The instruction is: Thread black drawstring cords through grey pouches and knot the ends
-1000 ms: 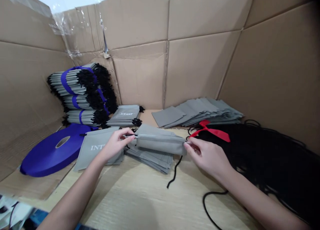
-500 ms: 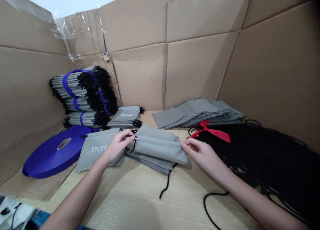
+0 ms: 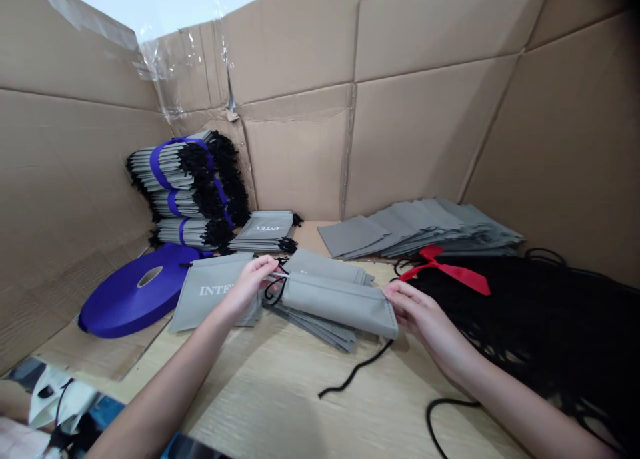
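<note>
In the head view, I see the left hand (image 3: 249, 289) and the right hand (image 3: 420, 312) each in a narrow pinch on one end of a gray bag (image 3: 335, 304). That bag sits over a stack of bags (image 3: 315, 329). A black cord (image 3: 275, 289) loops by the left hand. Left of that hand lies a lettered bag (image 3: 210, 292), then a purple tape roll (image 3: 135, 292). Past the right hand are a heap of black cords (image 3: 525, 326) and a red ribbon (image 3: 450, 269), on a wood table (image 3: 280, 406).

grey pouch (image 3: 337, 304), black cord (image 3: 357, 368), purple ribbon roll (image 3: 135, 296), red bow (image 3: 450, 272)
</note>
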Tool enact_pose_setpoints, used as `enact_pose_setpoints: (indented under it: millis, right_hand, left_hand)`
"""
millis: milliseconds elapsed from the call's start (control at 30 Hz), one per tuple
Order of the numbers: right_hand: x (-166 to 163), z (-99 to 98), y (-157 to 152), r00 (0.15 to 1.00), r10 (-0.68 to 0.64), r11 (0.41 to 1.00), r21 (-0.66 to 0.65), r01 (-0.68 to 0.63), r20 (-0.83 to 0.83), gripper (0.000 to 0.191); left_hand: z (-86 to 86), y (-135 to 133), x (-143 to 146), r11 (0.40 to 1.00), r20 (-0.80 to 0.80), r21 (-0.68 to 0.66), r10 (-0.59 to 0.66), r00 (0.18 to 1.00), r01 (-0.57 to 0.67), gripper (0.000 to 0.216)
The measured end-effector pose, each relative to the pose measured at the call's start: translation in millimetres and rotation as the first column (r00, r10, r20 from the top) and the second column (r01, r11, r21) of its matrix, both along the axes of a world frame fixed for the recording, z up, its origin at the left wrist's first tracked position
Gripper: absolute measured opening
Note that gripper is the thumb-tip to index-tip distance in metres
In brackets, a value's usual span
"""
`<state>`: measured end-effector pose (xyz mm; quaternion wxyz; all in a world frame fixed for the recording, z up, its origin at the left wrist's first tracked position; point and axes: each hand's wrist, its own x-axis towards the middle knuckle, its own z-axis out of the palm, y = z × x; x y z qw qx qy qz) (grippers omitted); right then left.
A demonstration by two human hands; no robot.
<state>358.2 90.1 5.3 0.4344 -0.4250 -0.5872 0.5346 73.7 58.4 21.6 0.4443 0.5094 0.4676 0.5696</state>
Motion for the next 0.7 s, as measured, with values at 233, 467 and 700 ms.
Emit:
enact_pose_setpoints:
  millis: [233,467,700]
  right_hand:
    - [1,-0.9,6,0.997,-0.005,0.997,0.079,-0.001,0.081,0.024]
    - [4,-7.3,10,0.989,0.037,0.986,0.156,-0.059,0.143,0.029]
    - [7,-6.7,17,0.997,0.025,0.995,0.097,-0.032,0.075,0.03]
  left_hand:
    - [3.4,0,-13,0.99,0.277,-0.114,-0.044,0.96,0.078,0.016]
    - [10.3,-3,-19,0.935,0.48,-0.142,-0.221,0.849,0.324,0.01]
    - [8.1,-6,-21,0.907,0.31,0.118,-0.421,0.852,0.405,0.018]
